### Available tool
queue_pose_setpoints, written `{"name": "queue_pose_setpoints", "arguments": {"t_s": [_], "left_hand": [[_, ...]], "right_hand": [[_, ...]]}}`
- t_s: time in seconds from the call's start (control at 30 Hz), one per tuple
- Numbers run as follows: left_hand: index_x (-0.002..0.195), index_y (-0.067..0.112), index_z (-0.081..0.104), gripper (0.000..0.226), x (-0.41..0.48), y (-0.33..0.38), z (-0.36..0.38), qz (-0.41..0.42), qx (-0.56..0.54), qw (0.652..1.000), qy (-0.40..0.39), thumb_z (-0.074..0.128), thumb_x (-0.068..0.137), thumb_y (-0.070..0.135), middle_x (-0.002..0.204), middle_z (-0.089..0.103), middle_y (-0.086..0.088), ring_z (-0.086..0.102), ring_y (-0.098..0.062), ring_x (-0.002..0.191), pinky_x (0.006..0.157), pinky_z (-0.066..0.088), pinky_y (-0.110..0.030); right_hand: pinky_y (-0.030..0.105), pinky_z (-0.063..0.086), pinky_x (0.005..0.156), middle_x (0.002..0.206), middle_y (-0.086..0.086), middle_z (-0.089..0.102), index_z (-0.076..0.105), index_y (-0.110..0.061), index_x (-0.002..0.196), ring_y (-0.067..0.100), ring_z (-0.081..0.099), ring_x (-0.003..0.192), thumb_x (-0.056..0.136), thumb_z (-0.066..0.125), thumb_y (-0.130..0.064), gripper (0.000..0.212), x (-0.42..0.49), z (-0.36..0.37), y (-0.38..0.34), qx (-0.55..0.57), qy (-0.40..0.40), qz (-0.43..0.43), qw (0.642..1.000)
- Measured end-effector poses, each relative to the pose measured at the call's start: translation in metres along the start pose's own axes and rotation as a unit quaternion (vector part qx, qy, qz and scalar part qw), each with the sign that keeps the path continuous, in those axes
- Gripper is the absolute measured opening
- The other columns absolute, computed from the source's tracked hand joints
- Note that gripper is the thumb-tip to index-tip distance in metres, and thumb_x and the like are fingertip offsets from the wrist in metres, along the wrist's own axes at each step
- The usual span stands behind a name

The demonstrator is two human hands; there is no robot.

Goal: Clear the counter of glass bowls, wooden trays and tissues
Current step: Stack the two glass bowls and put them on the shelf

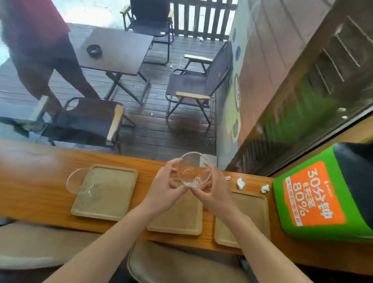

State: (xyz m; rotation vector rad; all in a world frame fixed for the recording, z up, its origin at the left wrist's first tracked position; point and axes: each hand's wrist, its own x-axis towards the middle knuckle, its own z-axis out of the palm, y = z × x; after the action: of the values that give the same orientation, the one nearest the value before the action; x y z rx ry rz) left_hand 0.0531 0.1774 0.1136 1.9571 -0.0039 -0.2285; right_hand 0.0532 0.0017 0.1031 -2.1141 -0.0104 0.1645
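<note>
Hands together grasp a glass bowl (193, 170) above the middle tray (178, 213): left hand (165, 190) on its left rim, right hand (214, 195) underneath. Another bowl (83, 181) overlaps the left tray (106, 191); crumpled tissues (240, 183) lie along the counter (30, 177)'s far edge by the right tray (251, 210).

Long wooden counter (41, 173) runs left to right under window. Three wooden trays flat on it, side by side: left tray (106, 191), middle tray (178, 213) partly hidden by arms, right tray (246, 216). Glass bowl (81, 182) rests at left tray's left edge, overlapping rim. Three crumpled tissues (240, 183) on bare wood behind right tray. Green and orange box (315, 198) stands at right end.
</note>
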Motion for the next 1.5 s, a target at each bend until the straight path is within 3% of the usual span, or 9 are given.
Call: {"name": "queue_pose_setpoints", "arguments": {"t_s": [0.13, 0.33, 0.53, 0.63, 0.77, 1.0, 1.2, 1.33, 1.5], "left_hand": [[0.131, 0.049, 0.039, 0.069, -0.017, -0.014, -0.031, -0.023, -0.006, 0.999, 0.029, 0.082, 0.08, 0.031, 0.122, 0.054, 0.011, 0.066, -0.014, 0.093, 0.073, 0.059, -0.025], [0.137, 0.042, 0.04, 0.072, -0.037, -0.033, -0.043, -0.055, 0.008, 0.997, 0.054, 0.082, 0.079, 0.036, 0.121, 0.054, 0.013, 0.068, -0.017, 0.085, 0.073, 0.062, -0.031], [0.131, 0.054, 0.035, 0.072, -0.047, -0.049, -0.043, -0.065, 0.013, 0.996, 0.057, 0.081, 0.077, 0.043, 0.117, 0.052, 0.022, 0.067, -0.007, 0.084, 0.065, 0.057, -0.017], [0.128, 0.059, 0.032, 0.071, -0.049, -0.054, -0.043, -0.075, 0.022, 0.996, 0.05, 0.08, 0.077, 0.047, 0.114, 0.052, 0.026, 0.063, 0.007, 0.088, 0.06, 0.054, -0.014], [0.127, 0.062, 0.029, 0.071, -0.049, -0.059, -0.042, -0.084, 0.041, 0.995, 0.046, 0.079, 0.078, 0.048, 0.112, 0.05, 0.031, 0.06, 0.014, 0.088, 0.056, 0.052, -0.012], [0.119, 0.077, 0.021, 0.073, -0.047, -0.07, -0.041, -0.09, 0.059, 0.993, 0.044, 0.076, 0.077, 0.054, 0.109, 0.049, 0.037, 0.062, 0.009, 0.086, 0.063, 0.054, -0.018], [0.137, 0.06, 0.028, 0.077, -0.044, -0.082, -0.033, -0.106, 0.059, 0.992, 0.04, 0.078, 0.078, 0.049, 0.108, 0.046, 0.042, 0.066, -0.005, 0.081, 0.056, 0.051, -0.01], [0.137, 0.058, 0.031, 0.077, -0.041, -0.085, -0.029, -0.106, 0.071, 0.991, 0.041, 0.079, 0.079, 0.044, 0.109, 0.042, 0.046, 0.063, 0.0, 0.085, 0.057, 0.05, -0.006], [0.144, 0.047, 0.034, 0.076, -0.038, -0.093, -0.023, -0.13, 0.102, 0.986, 0.031, 0.077, 0.081, 0.044, 0.125, 0.048, 0.025, 0.065, -0.005, 0.082, 0.062, 0.054, -0.016]], "right_hand": [[0.011, 0.053, 0.07, 0.116, -0.025, 0.046, 0.037, -0.039, 0.139, -0.003, 0.057, 0.099, 0.074, 0.082, -0.046, 0.079, 0.003, 0.029, -0.014, 0.006, -0.032, -0.019, 0.999], [0.016, 0.053, 0.08, 0.122, -0.021, 0.049, 0.033, -0.057, 0.128, -0.001, 0.051, 0.11, 0.075, 0.08, -0.047, 0.071, -0.003, 0.051, -0.02, -0.002, -0.067, -0.041, 0.997], [0.014, 0.054, 0.073, 0.113, -0.036, 0.039, 0.028, -0.057, 0.132, 0.004, 0.06, 0.086, 0.075, 0.08, -0.049, 0.078, -0.01, 0.059, -0.016, -0.009, -0.095, -0.026, 0.995], [0.019, 0.058, 0.07, 0.119, -0.025, 0.045, 0.035, -0.042, 0.141, 0.007, 0.063, 0.08, 0.076, 0.08, -0.048, 0.079, -0.009, 0.064, -0.011, -0.021, -0.114, -0.01, 0.993], [0.013, 0.055, 0.069, 0.122, -0.023, 0.044, 0.035, -0.04, 0.143, -0.003, 0.057, 0.095, 0.076, 0.08, -0.047, 0.08, -0.008, 0.068, -0.007, -0.026, -0.122, -0.006, 0.992], [0.017, 0.057, 0.067, 0.122, -0.022, 0.049, 0.036, -0.046, 0.137, 0.006, 0.062, 0.092, 0.077, 0.08, -0.045, 0.074, -0.008, 0.071, -0.007, -0.019, -0.134, 0.007, 0.991], [0.014, 0.053, 0.065, 0.115, -0.031, 0.047, 0.028, -0.054, 0.13, 0.003, 0.064, 0.089, 0.078, 0.076, -0.054, 0.071, -0.012, 0.068, -0.007, -0.026, -0.144, 0.019, 0.989], [0.034, 0.058, 0.087, 0.133, -0.02, 0.047, 0.037, -0.041, 0.139, 0.01, 0.059, 0.108, 0.071, 0.068, -0.074, 0.082, -0.011, 0.068, -0.002, -0.042, -0.151, 0.026, 0.987], [0.036, 0.057, 0.091, 0.138, -0.01, 0.046, 0.037, -0.034, 0.145, 0.016, 0.061, 0.105, 0.078, 0.067, -0.066, 0.08, -0.009, 0.069, 0.007, -0.075, -0.155, 0.045, 0.984]]}}
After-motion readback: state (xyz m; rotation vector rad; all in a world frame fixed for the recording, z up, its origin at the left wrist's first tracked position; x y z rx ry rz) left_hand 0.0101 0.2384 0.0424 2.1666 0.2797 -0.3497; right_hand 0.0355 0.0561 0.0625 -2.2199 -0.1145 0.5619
